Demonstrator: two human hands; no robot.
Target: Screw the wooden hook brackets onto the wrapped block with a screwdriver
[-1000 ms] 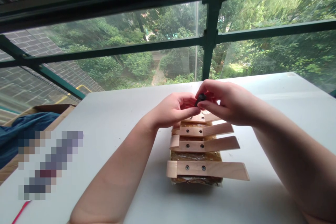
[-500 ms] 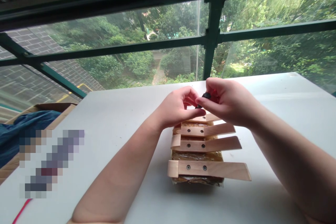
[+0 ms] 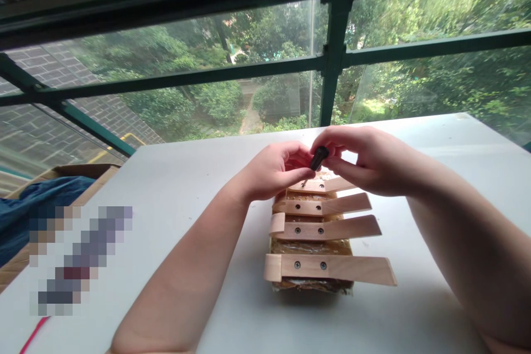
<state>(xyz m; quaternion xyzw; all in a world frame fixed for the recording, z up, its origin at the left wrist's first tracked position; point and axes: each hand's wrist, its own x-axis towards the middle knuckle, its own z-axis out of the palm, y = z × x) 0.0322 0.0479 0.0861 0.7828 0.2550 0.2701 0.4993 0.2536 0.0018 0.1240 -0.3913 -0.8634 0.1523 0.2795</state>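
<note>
Nearest me, three wooden slats [image 3: 327,268] lie screwed across a brown base, on my side of my fingers. Beyond them my left hand [image 3: 276,172] steadies the far slat [image 3: 321,184], fingertips pinched beside the small black driver [image 3: 318,157], which my right hand [image 3: 365,163] grips between thumb and forefinger. I'd keep it upright and press straight down. Its tip and the screw are hidden.

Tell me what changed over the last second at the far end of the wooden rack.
The small black tool has tipped from lying hidden between the fingertips to standing tilted, its tip down at the farthest slat. The right hand and left hand still pinch it. The wooden rack and table stayed put.
</note>
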